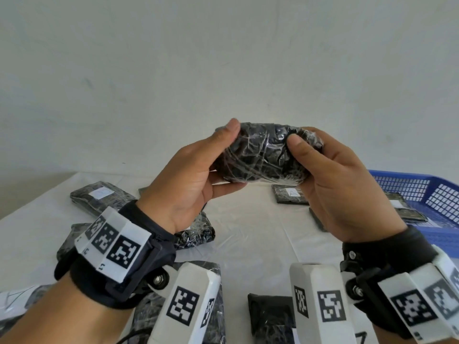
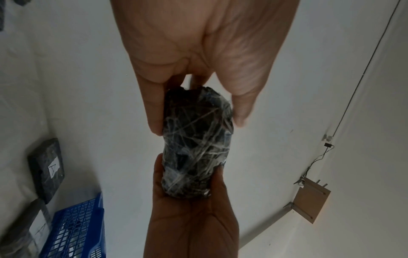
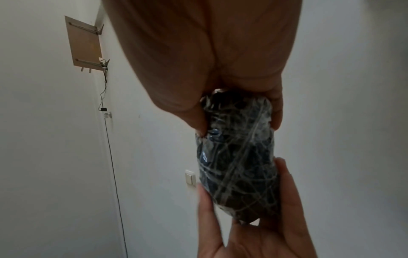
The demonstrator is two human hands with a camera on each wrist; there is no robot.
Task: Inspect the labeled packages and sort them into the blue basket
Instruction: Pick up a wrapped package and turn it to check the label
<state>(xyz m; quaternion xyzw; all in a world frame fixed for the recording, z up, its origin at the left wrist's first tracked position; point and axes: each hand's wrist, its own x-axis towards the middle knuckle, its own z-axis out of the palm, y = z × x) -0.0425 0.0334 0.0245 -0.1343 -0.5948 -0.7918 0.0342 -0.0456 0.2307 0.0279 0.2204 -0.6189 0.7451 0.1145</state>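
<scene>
Package [image 1: 265, 155] up at frame centre, pinched at both ends by left hand [image 1: 188, 177] and right hand [image 1: 340, 184]: inspection step, no label showing. Next: find label, then basket [image 1: 422, 192], right edge.

L hand [image 2: 198, 52] & R hand [image 2: 189, 218] pinch black pkg [image 2: 196, 144]; blue basket [image 2: 75, 227] lower left.
</scene>
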